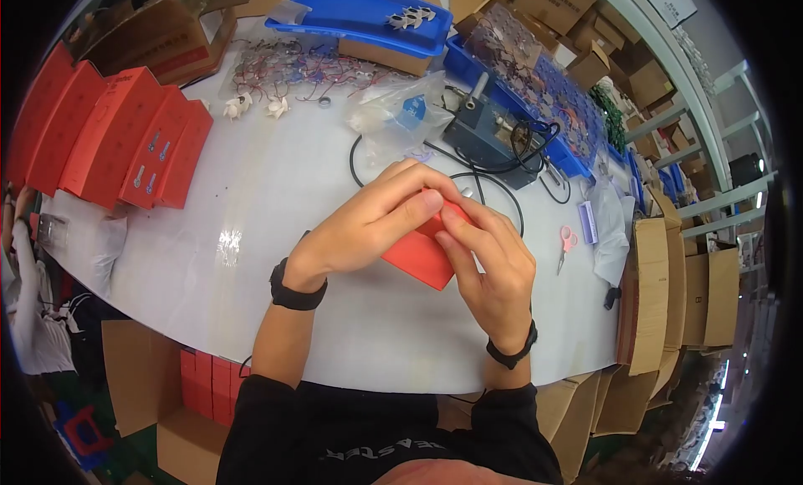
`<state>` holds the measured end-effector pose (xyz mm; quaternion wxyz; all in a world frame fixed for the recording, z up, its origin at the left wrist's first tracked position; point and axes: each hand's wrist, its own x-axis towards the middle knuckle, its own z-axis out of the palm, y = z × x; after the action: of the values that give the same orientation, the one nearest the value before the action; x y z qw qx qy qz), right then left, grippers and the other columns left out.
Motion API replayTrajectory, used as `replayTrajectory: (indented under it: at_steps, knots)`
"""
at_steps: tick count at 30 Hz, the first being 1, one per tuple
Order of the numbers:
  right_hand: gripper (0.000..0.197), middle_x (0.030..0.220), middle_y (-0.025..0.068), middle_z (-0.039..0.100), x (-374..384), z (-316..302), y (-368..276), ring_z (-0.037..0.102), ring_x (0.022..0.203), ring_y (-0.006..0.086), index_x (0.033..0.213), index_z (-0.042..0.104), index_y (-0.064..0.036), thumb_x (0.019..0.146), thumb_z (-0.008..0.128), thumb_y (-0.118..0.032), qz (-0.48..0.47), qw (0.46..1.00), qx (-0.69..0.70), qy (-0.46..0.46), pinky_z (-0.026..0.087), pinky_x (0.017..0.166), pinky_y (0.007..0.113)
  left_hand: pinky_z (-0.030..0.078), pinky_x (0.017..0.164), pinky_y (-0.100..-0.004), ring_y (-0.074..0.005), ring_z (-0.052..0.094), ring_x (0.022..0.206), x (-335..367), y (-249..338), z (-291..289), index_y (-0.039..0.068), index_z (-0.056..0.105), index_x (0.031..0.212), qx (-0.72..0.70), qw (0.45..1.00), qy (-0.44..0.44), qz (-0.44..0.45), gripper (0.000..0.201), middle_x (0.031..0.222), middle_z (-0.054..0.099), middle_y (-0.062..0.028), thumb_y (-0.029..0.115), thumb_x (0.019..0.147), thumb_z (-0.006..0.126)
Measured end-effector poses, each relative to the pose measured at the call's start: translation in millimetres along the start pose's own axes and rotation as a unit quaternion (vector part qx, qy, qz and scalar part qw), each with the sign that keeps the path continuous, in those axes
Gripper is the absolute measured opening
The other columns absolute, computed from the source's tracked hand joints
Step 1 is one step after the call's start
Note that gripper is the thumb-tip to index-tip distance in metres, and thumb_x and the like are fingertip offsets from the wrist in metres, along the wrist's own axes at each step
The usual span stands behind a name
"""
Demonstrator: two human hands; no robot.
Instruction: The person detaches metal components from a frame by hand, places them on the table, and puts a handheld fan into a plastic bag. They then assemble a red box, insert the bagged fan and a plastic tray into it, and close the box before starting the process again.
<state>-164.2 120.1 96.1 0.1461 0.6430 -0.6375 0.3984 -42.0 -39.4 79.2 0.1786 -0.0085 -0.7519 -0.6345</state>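
Observation:
Over the middle of the white table, a small red box [421,262] is held between both my hands. My left hand [374,213] wraps over its far left side, thumb pressed on the upper edge. From the right, my right hand [493,263] grips the same end with thumb and fingertips close to the left thumb. The far end of the box is hidden under my fingers, so I cannot make out whether its flap is closed. Just beyond my hands lie a clear plastic bag [400,117] and a black cable.
Stacked red boxes [113,134] stand at the left. A grey-blue metal device [489,138] with cables sits beyond my hands. Pink scissors [567,241] lie at the right. Blue trays [360,21] and wired parts [293,71] fill the back. An open carton [138,376] with red boxes stands below the near-left edge.

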Motion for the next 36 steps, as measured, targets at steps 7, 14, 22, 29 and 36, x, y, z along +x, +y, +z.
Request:
replayTrajectory:
  at_steps: [7, 14, 22, 29, 36]
  knots:
    - [0.034, 0.107, 0.0163, 0.071, -5, -5, -4, 0.070, 0.088, 0.0287, 0.109, 0.065, -0.0004, 0.079, 0.080, -0.001, 0.051, 0.998, -0.035, 0.016, 0.056, 0.071, 0.032, 0.031, 0.116, -0.0382, -0.0295, 0.042, 0.139, -6, 2, -3, -0.001, 0.035, 0.150, -0.003, 1.000, -0.009, 0.019, 0.072, 0.148, 0.043, -0.0185, 0.014, 0.086, 0.065]
    - [0.034, 0.108, 0.0162, 0.071, -7, -16, -4, 0.070, 0.087, 0.0290, 0.109, 0.064, 0.0001, 0.079, 0.081, -0.002, 0.109, 0.994, -0.022, 0.003, 0.057, 0.071, 0.032, 0.028, 0.118, -0.0405, -0.0341, 0.036, 0.143, 1, -1, 19, -0.001, 0.032, 0.152, 0.112, 0.991, -0.010, 0.074, 0.077, 0.153, 0.038, -0.0211, 0.013, 0.084, 0.064]
    - [0.037, 0.108, 0.0169, 0.071, -10, -6, 0, 0.070, 0.091, 0.0305, 0.116, 0.065, -0.0001, 0.081, 0.078, -0.003, 0.061, 0.996, -0.056, 0.016, 0.057, 0.074, 0.034, 0.030, 0.116, -0.0414, -0.0353, 0.036, 0.141, -1, -5, 17, 0.001, 0.032, 0.152, 0.123, 0.988, 0.001, 0.097, 0.078, 0.152, 0.037, -0.0211, 0.013, 0.082, 0.063]
    - [0.046, 0.125, 0.0207, 0.064, -3, -12, 4, 0.065, 0.107, 0.0346, 0.127, 0.062, -0.0003, 0.083, 0.076, -0.004, 0.030, 0.996, -0.035, -0.071, 0.055, 0.086, 0.038, 0.026, 0.119, -0.0411, -0.0328, 0.034, 0.144, -2, -4, 9, 0.000, 0.032, 0.153, 0.053, 0.996, 0.015, 0.068, 0.080, 0.153, 0.037, -0.0197, 0.013, 0.081, 0.064]
    - [0.061, 0.142, 0.0235, 0.049, -6, -13, -1, 0.058, 0.120, 0.0382, 0.134, 0.058, 0.0004, 0.080, 0.082, -0.014, 0.078, 0.991, 0.048, -0.100, 0.051, 0.097, 0.042, 0.027, 0.118, -0.0398, -0.0293, 0.037, 0.142, -5, -10, -4, 0.001, 0.033, 0.152, 0.020, 0.999, 0.019, 0.045, 0.077, 0.152, 0.039, -0.0176, 0.014, 0.084, 0.065]
